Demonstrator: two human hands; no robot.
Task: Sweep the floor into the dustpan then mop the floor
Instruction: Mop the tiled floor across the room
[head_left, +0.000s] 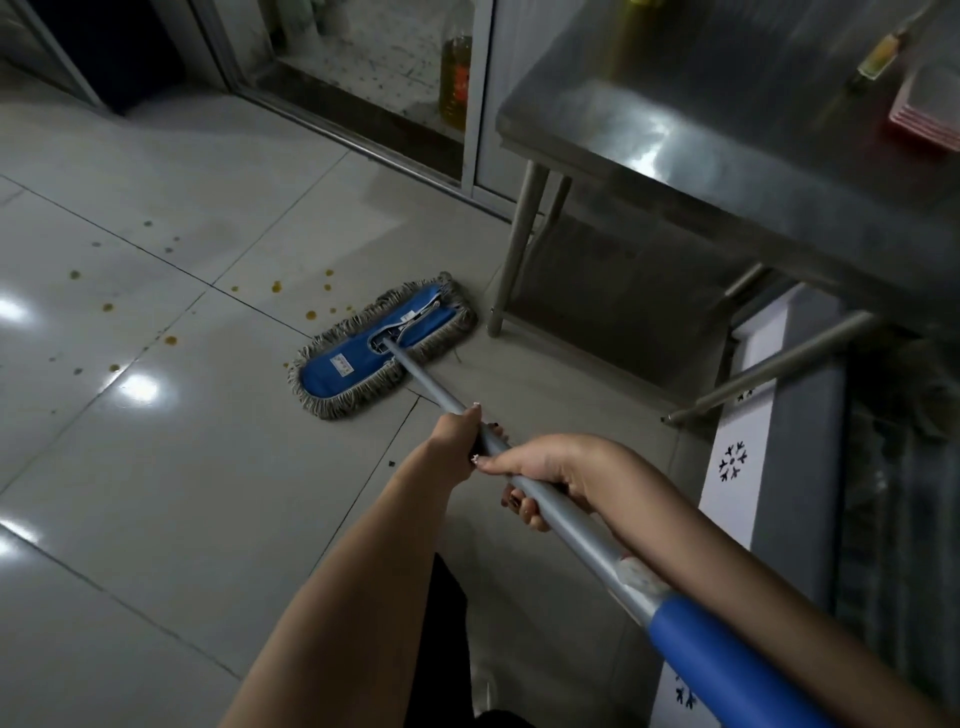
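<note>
A flat blue mop head (382, 347) with a grey fringe lies on the tiled floor (156, 441), close to a steel table's leg. Its grey handle (431, 387) runs back toward me and ends in a blue grip (727, 660). My left hand (460, 436) grips the handle further down the pole. My right hand (550, 467) holds it just behind, fingers curled round the pole. Orange-yellow spots (275, 286) dot the tiles left of and behind the mop head.
A stainless steel table (727, 156) with a lower shelf stands at the right, its leg (514, 260) beside the mop. A white chest freezer (737, 441) sits near right. A glass sliding door (363, 67) with an oil bottle (456, 78) behind it is at the back.
</note>
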